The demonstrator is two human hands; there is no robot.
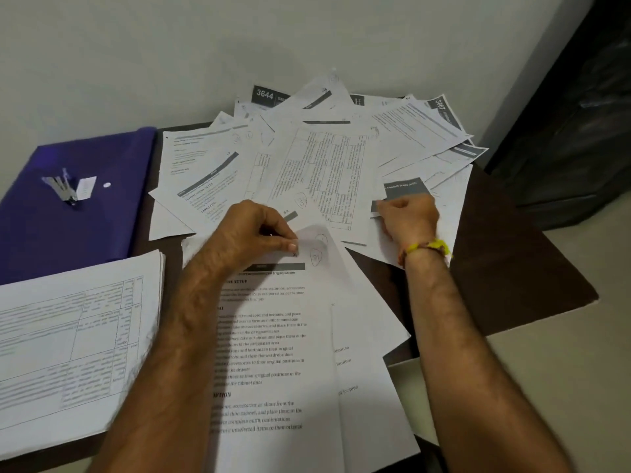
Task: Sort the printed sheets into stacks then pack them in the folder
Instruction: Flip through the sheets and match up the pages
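Note:
Several printed sheets (317, 158) lie fanned in a loose heap across the dark table (505, 254). A small set of text pages (283, 353) lies in front of me, and my left hand (252, 233) pinches its curled top corner. My right hand (408, 215), with a yellow band on the wrist, holds the edge of a sheet with a grey header (406, 189) at the heap's right side. A neat stack of sheets (75, 343) sits at the near left. The blue folder (75, 227) lies closed at the far left.
A stapler (65, 187) and a small white tag rest on top of the folder. A white wall stands right behind the table. A dark cabinet (573, 124) is at the right, and pale floor shows past the table's right corner.

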